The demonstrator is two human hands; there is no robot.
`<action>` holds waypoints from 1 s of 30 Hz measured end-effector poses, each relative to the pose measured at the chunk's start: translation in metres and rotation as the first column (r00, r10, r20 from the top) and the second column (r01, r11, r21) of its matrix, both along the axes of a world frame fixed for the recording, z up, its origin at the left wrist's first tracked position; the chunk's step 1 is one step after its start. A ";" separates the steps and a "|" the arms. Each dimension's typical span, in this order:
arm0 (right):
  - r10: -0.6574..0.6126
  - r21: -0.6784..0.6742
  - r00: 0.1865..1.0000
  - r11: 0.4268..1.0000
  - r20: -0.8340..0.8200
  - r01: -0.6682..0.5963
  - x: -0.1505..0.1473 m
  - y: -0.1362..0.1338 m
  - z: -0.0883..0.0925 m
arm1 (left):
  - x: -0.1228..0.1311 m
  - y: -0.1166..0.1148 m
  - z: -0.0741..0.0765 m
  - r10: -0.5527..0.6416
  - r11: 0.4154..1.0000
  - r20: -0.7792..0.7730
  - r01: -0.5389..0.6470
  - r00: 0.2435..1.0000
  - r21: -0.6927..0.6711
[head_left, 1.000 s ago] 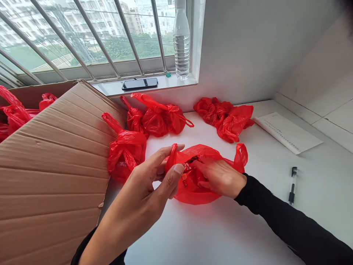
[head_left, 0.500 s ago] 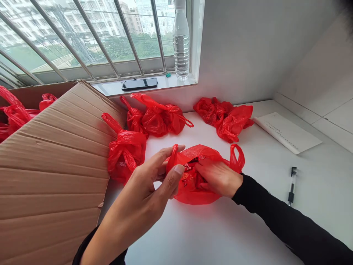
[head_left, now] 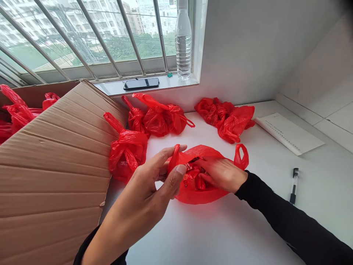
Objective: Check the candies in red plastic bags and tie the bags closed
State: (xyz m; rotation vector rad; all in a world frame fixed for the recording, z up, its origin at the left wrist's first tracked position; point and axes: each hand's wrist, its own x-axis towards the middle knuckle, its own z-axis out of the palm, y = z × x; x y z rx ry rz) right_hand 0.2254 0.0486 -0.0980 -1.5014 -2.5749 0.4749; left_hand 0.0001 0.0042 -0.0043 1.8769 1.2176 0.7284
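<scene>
While the thin red plastic bag [head_left: 193, 195] lies on the white table [head_left: 220, 232], pinches its left handle loop between thumb and forefinger of left hand [head_left: 150, 186], has slid half-curled right hand [head_left: 223, 173] slightly deeper into its mouth than a second ago, grasp on contents unclear.
</scene>
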 end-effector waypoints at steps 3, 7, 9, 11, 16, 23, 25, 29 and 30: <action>0.042 -0.005 0.999 0.999 0.003 -0.042 -0.001 -0.005 0.002 | 0.000 -0.001 0.001 0.007 1.000 0.003 -0.007 1.000 0.007; 0.133 -0.018 0.991 0.991 -0.028 -0.134 -0.007 -0.011 -0.001 | 0.000 -0.001 0.001 -0.033 0.999 0.025 0.034 0.999 -0.015; 0.147 -0.007 0.988 0.989 -0.039 -0.148 -0.010 -0.012 -0.004 | 0.000 0.000 0.000 -0.035 0.999 0.036 0.036 0.999 -0.032; 0.166 0.001 0.985 0.986 -0.052 -0.166 -0.012 -0.012 -0.004 | 0.001 0.000 -0.001 -0.017 0.999 0.042 0.018 0.999 -0.028; 0.004 0.061 0.998 0.998 -0.055 -0.001 -0.013 -0.005 0.000 | 0.000 -0.002 0.000 -0.013 1.000 0.033 0.014 0.999 -0.019; -0.023 0.059 0.999 0.998 -0.026 0.024 -0.007 -0.003 0.000 | -0.001 0.000 -0.002 -0.009 1.000 0.042 0.010 0.999 -0.012; -0.019 0.052 1.000 0.998 -0.005 0.019 -0.005 -0.007 0.003 | 0.000 0.001 -0.002 -0.011 1.000 0.043 0.011 0.999 -0.014; 0.116 0.034 0.993 0.993 0.022 -0.116 -0.009 -0.014 0.004 | 0.000 0.001 -0.002 -0.005 1.000 0.042 0.005 0.999 -0.012; 0.138 0.025 0.990 0.990 0.024 -0.139 -0.011 -0.015 0.002 | 0.000 0.001 -0.002 -0.004 1.000 0.039 0.004 0.999 -0.011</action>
